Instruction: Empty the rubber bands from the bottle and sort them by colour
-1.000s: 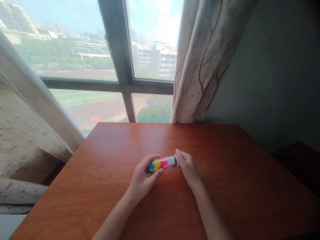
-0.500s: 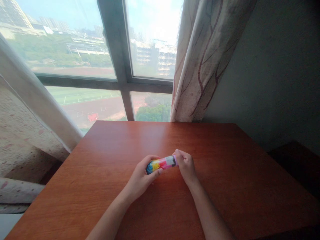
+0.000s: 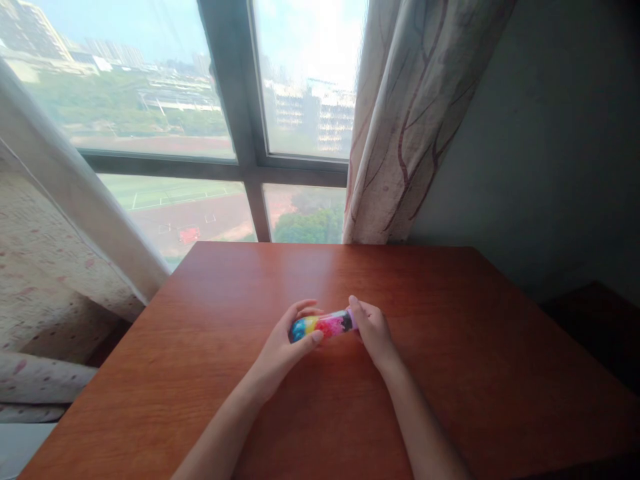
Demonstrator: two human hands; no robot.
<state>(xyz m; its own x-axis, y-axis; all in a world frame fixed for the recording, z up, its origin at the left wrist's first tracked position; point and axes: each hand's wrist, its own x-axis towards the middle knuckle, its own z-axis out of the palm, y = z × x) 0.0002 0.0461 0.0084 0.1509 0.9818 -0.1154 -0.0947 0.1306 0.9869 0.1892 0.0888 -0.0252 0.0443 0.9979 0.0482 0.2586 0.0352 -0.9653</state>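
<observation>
A small tube (image 3: 323,326) with blue, yellow and red bands lies crosswise just above the brown wooden table (image 3: 450,320). My left hand (image 3: 285,347) wraps thumb and fingers round its blue left end. My right hand (image 3: 373,331) pinches the pale purple cap at its right end. Both forearms reach in from the bottom edge.
A window (image 3: 225,120) with a dark frame stands behind the table. A patterned curtain (image 3: 410,120) hangs at the right, and another curtain (image 3: 55,233) drapes down at the left. A dark wall (image 3: 550,153) runs along the right side.
The tube has turned in my hands, so the white label no longer shows. My left fingers have shifted on its blue end. Both hands stay in the same place.
</observation>
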